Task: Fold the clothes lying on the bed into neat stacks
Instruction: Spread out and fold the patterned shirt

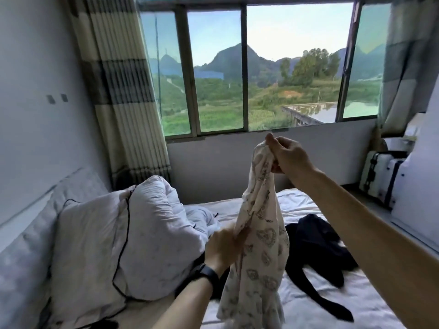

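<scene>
A cream patterned garment (260, 233) hangs in the air over the bed (370, 302). My right hand (288, 155) pinches its top end, raised in front of the window sill. Lower down, my left hand (223, 248) grips the garment's left edge; a black band sits on that wrist. The cloth's bottom drapes down to the bed at the lower middle. A dark navy garment (316, 248) lies crumpled on the white sheet to the right of the hanging cloth, with a long strip trailing toward me.
A white duvet (152, 224) with a black cable over it is heaped on the bed's left, against pillows (28, 252) and the wall. A suitcase (382, 176) and white furniture (418, 210) stand at the right. The window (261, 67) and curtains (118, 91) fill the far wall.
</scene>
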`<state>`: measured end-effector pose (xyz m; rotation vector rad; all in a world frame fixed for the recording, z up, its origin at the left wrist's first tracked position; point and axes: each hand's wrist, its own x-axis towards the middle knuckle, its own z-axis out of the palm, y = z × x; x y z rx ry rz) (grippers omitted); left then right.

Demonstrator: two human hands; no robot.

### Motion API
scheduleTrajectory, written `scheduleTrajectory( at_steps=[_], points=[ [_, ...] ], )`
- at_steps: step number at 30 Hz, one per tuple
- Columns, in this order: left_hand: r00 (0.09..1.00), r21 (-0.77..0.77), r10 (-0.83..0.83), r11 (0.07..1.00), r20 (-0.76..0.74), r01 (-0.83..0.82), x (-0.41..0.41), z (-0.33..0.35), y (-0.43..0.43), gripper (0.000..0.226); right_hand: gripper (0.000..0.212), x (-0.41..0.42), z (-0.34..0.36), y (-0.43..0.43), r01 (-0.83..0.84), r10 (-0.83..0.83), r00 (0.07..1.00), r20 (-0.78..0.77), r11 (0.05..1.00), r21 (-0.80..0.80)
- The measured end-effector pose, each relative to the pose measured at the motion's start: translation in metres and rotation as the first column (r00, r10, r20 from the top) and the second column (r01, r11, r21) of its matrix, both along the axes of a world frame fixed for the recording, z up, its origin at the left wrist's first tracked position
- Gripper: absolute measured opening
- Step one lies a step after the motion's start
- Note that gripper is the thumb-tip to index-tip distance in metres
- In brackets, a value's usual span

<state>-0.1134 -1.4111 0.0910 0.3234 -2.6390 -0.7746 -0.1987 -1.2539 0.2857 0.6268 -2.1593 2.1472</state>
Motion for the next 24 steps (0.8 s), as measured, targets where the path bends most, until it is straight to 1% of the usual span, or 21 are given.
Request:
scheduleTrajectory(
  at_steps=[1, 3, 5, 7, 8, 9, 10, 11, 14, 17, 20, 21, 22, 23, 24],
  points=[
    [0.999, -0.008, -0.021, 1.000, 0.026, 0.021, 0.000, -0.005, -0.012, 0.056, 0.030, -0.005, -0.007, 0.009, 0.048, -0.048, 0.999, 0.005, 0.999, 0.008],
    [0.999, 0.041, -0.036, 0.999, 0.038, 0.035, 0.003, -0.011, -0.044, 0.053, 0.033, -0.018, -0.026, 0.030, 0.154, -0.155, 0.988, 0.009, 0.987, 0.048],
    [0.999, 0.176, 0.039, 0.983, 0.012, -0.040, 0.004, -0.011, -0.078, 0.048, 0.035, -0.031, -0.052, 0.052, 0.230, -0.232, 0.973, 0.002, 0.966, 0.115],
    [0.997, 0.371, 0.079, 0.926, 0.002, -0.074, 0.009, 0.011, -0.096, 0.042, 0.038, -0.038, -0.082, 0.068, 0.275, -0.283, 0.959, 0.012, 0.942, 0.189],
    [0.998, 0.461, 0.061, 0.885, 0.012, -0.059, 0.010, 0.027, -0.099, 0.034, 0.039, -0.041, -0.095, 0.073, 0.290, -0.302, 0.953, 0.033, 0.935, 0.204],
    [0.999, 0.524, 0.002, 0.852, 0.050, -0.028, 0.011, 0.043, -0.102, 0.026, 0.040, -0.042, -0.106, 0.076, 0.294, -0.312, 0.948, 0.065, 0.935, 0.198],
    [0.993, 0.552, -0.063, 0.834, 0.095, 0.000, 0.012, 0.058, -0.105, 0.022, 0.040, -0.041, -0.113, 0.076, 0.292, -0.312, 0.945, 0.101, 0.940, 0.178],
    [0.988, 0.568, -0.095, 0.823, 0.121, 0.010, 0.012, 0.071, -0.109, 0.020, 0.039, -0.041, -0.117, 0.075, 0.285, -0.306, 0.944, 0.127, 0.945, 0.158],
    [0.988, 0.662, -0.092, 0.749, 0.120, -0.011, 0.013, 0.102, -0.123, 0.020, 0.028, -0.032, -0.123, 0.067, 0.248, -0.275, 0.947, 0.165, 0.955, 0.165],
    [0.980, 0.766, -0.129, 0.642, 0.150, -0.033, 0.016, 0.121, -0.130, 0.021, 0.025, -0.028, -0.133, 0.053, 0.165, -0.213, 0.953, 0.215, 0.962, 0.217],
    [0.980, 0.850, -0.151, 0.526, 0.130, -0.032, 0.019, 0.126, -0.130, 0.022, 0.021, -0.028, -0.143, 0.039, 0.097, -0.160, 0.945, 0.285, 0.970, 0.224],
    [0.983, 0.870, -0.141, 0.492, 0.117, -0.033, 0.020, 0.123, -0.132, 0.022, 0.026, -0.026, -0.145, 0.035, 0.054, -0.115, 0.941, 0.317, 0.979, 0.196],
    [0.986, 0.887, -0.126, 0.460, 0.108, -0.039, 0.022, 0.120, -0.132, 0.022, 0.035, -0.021, -0.147, 0.031, -0.011, -0.046, 0.941, 0.336, 0.986, 0.166],
    [0.989, 0.907, -0.109, 0.417, 0.101, -0.047, 0.023, 0.115, -0.133, 0.022, 0.046, -0.016, -0.149, 0.029, -0.078, 0.013, 0.945, 0.326, 0.979, 0.189],
    [0.991, 0.932, -0.093, 0.358, 0.092, -0.053, 0.024, 0.108, -0.133, 0.023, 0.049, -0.011, -0.154, 0.028, -0.125, 0.046, 0.962, 0.270, 0.950, 0.286]
  ],
)
